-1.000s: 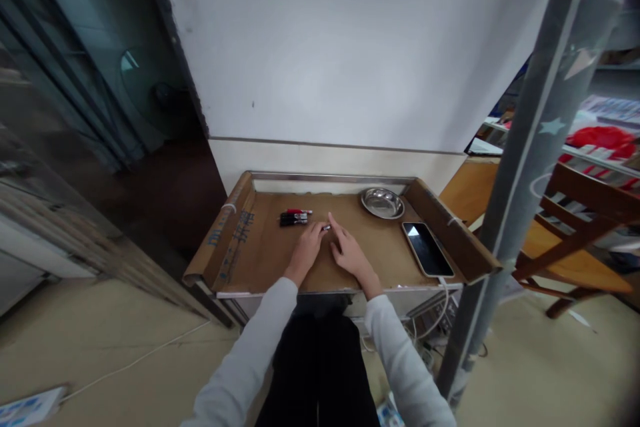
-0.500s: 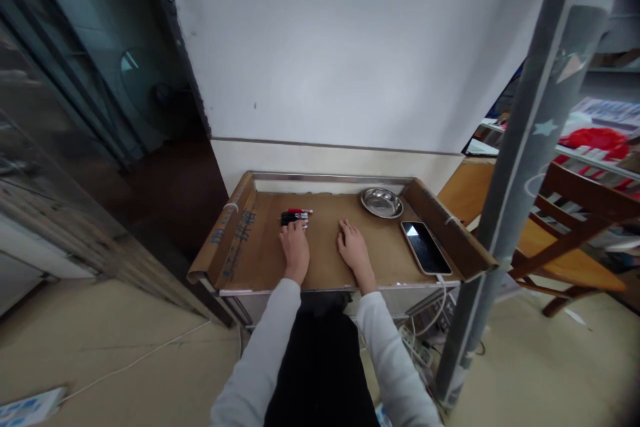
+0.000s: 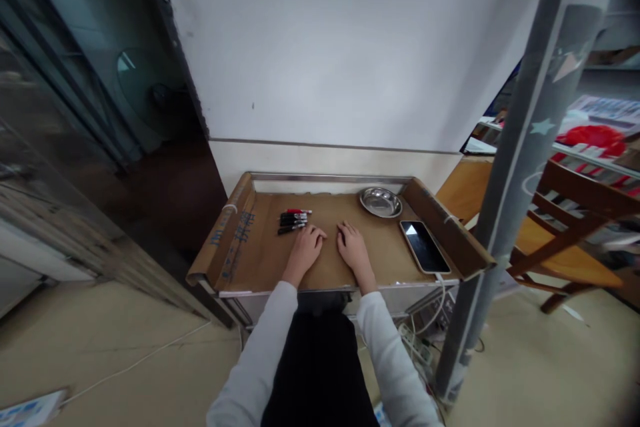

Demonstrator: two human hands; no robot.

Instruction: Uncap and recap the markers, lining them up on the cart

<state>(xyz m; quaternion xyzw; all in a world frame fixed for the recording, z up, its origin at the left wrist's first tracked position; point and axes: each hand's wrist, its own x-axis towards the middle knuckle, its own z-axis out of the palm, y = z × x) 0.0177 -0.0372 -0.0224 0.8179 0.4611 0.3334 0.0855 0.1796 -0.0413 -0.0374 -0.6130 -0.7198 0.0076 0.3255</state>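
Note:
Several pens lie side by side on the cardboard-covered table (image 3: 265, 260): a red pen (image 3: 299, 211) at the back and black ones in front, the nearest black pen (image 3: 290, 229) slightly askew. My left hand (image 3: 305, 250) rests on the cardboard just right of and nearer than the pens, palm down, fingers loosely extended, holding nothing. To its right, my right hand (image 3: 353, 250) also lies palm down, its fingers stretched out and empty. Between the two hands is a narrow gap of bare cardboard.
A round steel dish (image 3: 381, 202) stands at the back right. Nearer, a phone (image 3: 425, 247) lies with a white cable (image 3: 443, 303) hanging off the front edge. Raised cardboard flaps border both sides. A grey post (image 3: 505, 180) and wooden chair (image 3: 560, 240) are at the right.
My left hand has moved right, away from the pens, and the nearest black pen now shows fully. My right hand has stayed in place.

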